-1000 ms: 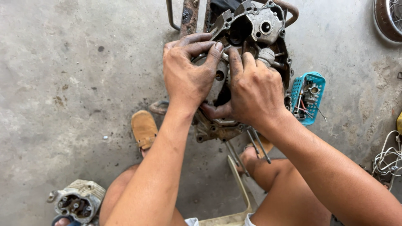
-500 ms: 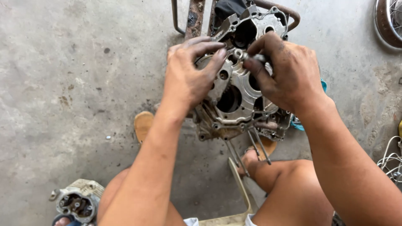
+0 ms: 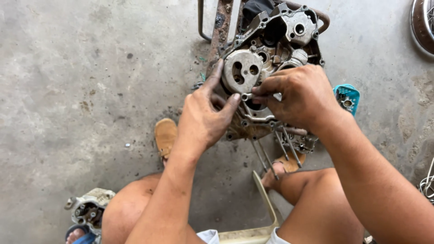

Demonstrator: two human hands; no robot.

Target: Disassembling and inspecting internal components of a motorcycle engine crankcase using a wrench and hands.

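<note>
1. Head view is looking straight down at a grimy engine case (image 3: 271, 54) lying on a concrete floor (image 3: 81, 81), at twelve o'clock from the person's knees.
2. The right hand (image 3: 300, 97) is pinching a small metal spanner (image 3: 253, 96), thumb and fingers closed on its shank, with its ring end pointing toward nine o'clock.
3. The left hand (image 3: 203, 117) is lying half open against the case, its thumb reaching up toward twelve o'clock and its fingertips touching the ring end, seemingly steadying it.
4. Just above the tool, a round plate (image 3: 242, 70) with two holes is sitting in the case; its face is looking dull, grey and cast.
5. Long thin studs (image 3: 282, 147) are sticking out of the case toward six o'clock, smooth and straight.
6. A tan sandal (image 3: 165, 135) is resting at eight o'clock from the case, close enough that the person appears to be crouching over it.
7. A small turquoise basket (image 3: 347, 97) is sitting at three o'clock, near the working hand.
8. Another pale metal engine part (image 3: 90, 208) is lying at seven o'clock, well apart.
</note>
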